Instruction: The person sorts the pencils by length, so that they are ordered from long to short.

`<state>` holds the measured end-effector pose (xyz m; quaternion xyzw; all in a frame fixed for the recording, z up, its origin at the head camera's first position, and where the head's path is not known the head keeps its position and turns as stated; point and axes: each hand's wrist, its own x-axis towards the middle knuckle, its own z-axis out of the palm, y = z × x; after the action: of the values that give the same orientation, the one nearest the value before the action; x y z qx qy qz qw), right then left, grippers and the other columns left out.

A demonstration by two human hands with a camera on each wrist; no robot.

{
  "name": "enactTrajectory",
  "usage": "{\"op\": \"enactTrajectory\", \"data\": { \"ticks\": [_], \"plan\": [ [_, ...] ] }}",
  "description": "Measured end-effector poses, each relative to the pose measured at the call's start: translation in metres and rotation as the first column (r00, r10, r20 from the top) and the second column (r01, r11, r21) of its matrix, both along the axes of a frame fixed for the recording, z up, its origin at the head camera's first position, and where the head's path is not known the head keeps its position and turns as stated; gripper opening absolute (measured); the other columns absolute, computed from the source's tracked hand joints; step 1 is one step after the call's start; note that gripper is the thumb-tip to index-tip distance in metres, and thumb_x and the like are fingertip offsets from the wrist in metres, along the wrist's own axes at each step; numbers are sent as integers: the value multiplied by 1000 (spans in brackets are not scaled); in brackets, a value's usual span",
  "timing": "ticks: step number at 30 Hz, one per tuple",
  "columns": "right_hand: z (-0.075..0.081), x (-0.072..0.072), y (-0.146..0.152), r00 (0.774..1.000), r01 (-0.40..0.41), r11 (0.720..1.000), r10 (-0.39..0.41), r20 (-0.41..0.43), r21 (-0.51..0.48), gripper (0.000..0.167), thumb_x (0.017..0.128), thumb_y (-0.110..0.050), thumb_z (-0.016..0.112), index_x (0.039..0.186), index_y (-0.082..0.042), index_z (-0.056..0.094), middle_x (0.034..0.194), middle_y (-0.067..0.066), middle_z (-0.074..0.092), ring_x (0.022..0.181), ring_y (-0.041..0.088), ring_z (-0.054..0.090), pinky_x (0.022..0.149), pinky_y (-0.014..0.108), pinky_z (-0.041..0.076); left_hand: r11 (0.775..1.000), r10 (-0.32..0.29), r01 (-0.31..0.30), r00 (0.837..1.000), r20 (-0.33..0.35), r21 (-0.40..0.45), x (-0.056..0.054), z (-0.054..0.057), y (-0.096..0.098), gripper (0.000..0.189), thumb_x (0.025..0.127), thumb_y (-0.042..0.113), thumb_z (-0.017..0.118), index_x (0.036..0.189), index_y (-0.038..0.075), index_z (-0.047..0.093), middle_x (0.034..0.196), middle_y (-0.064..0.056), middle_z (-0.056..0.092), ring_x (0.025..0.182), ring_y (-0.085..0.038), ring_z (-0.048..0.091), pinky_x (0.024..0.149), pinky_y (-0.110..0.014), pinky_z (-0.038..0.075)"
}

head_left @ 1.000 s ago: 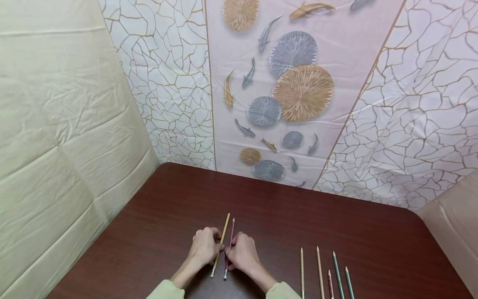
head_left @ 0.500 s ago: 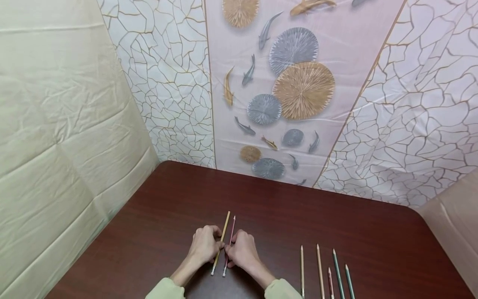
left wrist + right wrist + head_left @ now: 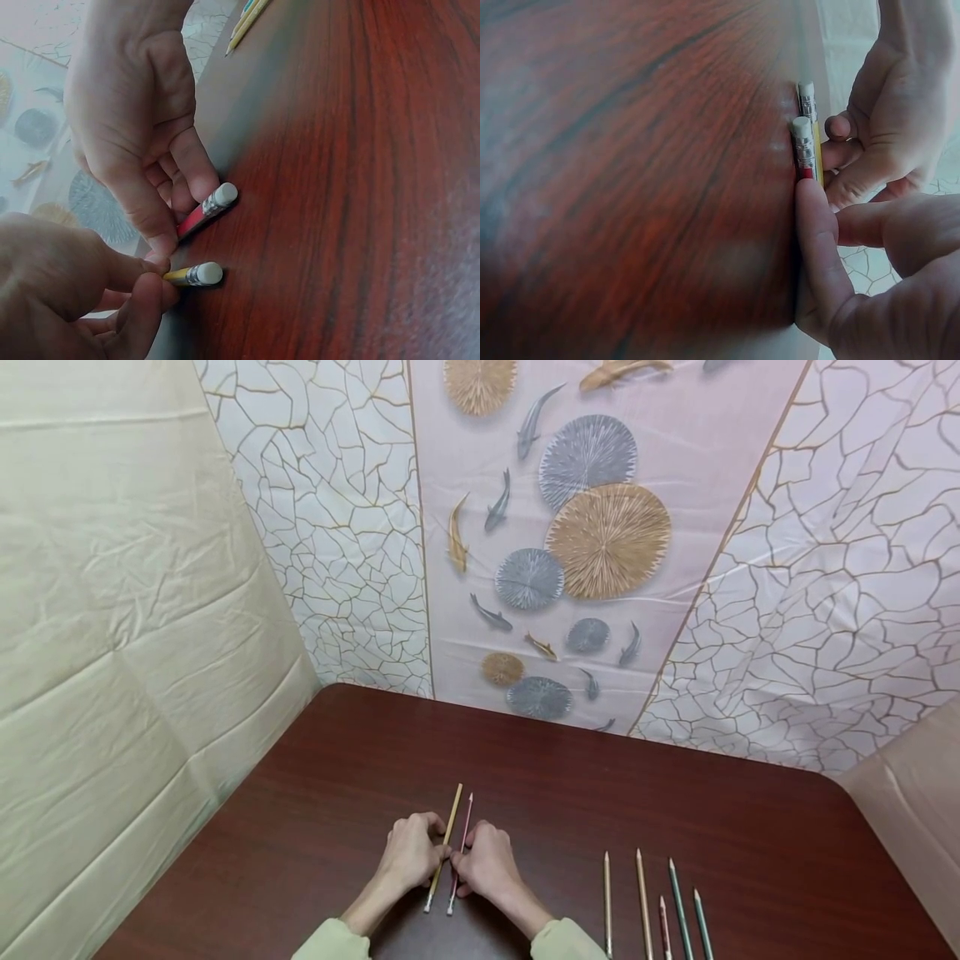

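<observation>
Two pencils lie side by side on the dark red-brown table, white erasers toward the person. The yellow pencil (image 3: pixel 453 814) is on the left, and my left hand (image 3: pixel 409 853) pinches it between thumb and fingers. Just to its right, my right hand (image 3: pixel 489 862) pinches the red pencil (image 3: pixel 467 817), whose pointed tip faces away. The two thumbs nearly meet between the pencils. In the left wrist view the red pencil's eraser (image 3: pixel 225 194) and the yellow pencil's eraser (image 3: pixel 209 273) sit a little apart. Fingers hide the middle of both pencils.
At the right of the table (image 3: pixel 555 777) several more pencils lie in a loose row, tips away: tan pencils (image 3: pixel 642 893), a short red pencil (image 3: pixel 664 927) and green pencils (image 3: pixel 680 906). A patterned curtain (image 3: pixel 360 527) hangs behind the table's far edge.
The red pencil's eraser end has shifted slightly left, toward the yellow pencil. Both hands keep their hold and have hardly moved.
</observation>
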<state>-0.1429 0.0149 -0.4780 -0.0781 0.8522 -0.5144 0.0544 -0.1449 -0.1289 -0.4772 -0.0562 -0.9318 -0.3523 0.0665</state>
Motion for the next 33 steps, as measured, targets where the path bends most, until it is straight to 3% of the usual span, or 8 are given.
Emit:
{"op": "enactTrajectory", "data": {
  "ticks": [5,15,23,33],
  "plan": [
    [-1,0,0,1000,2,1000,-2,1,-17,21,79,6,73,83,5,52,48,2,56,36,19,60,37,29,48,1000,-1,1,1000,-14,-15,0,-1,-1,21,72,7,86,86,9,70,68,2,63,59,-19,60,67,-44,52],
    [0,0,0,1000,-6,999,6,-10,-37,25,79,2,77,84,7,52,53,7,56,37,21,60,37,30,49,1000,14,-14,999,-30,-19,1,-3,-1,21,72,9,86,85,10,70,72,0,67,53,-15,56,65,-42,53],
    [0,0,3,999,-37,997,38,18,-71,19,79,9,69,87,10,52,56,8,57,40,22,62,39,31,50,999,26,-27,999,-33,-28,1,-2,-2,20,72,11,86,85,10,71,74,1,68,66,-20,64,65,-43,52],
    [1,2,4,999,-35,995,38,26,-93,18,80,8,68,86,9,52,55,8,57,40,22,62,39,31,50,999,41,-41,999,-12,7,3,-2,-1,21,74,13,86,89,8,72,75,-3,69,50,-12,56,66,-44,53]
  ]
}}
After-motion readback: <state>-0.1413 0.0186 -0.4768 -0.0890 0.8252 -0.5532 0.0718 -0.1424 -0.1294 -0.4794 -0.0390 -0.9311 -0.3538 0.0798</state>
